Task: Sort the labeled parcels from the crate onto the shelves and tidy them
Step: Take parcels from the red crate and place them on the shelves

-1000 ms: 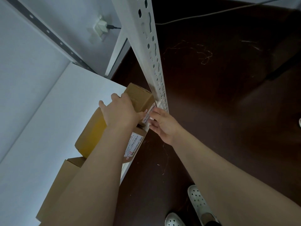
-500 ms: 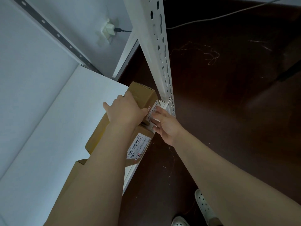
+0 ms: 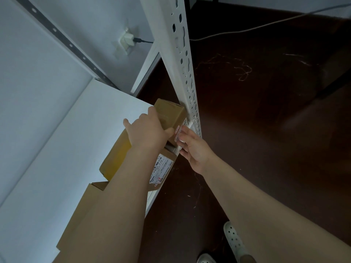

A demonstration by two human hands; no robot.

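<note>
Tidying underway: three parcels (image 3: 114, 160) on shelf (image 3: 62, 149); left hand (image 3: 147, 134) grips small top parcel (image 3: 170, 112), right hand (image 3: 194, 149) flat against its labelled face, squaring it; crate unseen

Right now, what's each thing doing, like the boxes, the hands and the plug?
small box: gripped from above, label facing front.
left hand: grips the small box.
right hand: fingers straight, touching the small box's label.
big box: lying on the shelf, label facing front.
cable plug: pushed into the white wall adapter.
</note>
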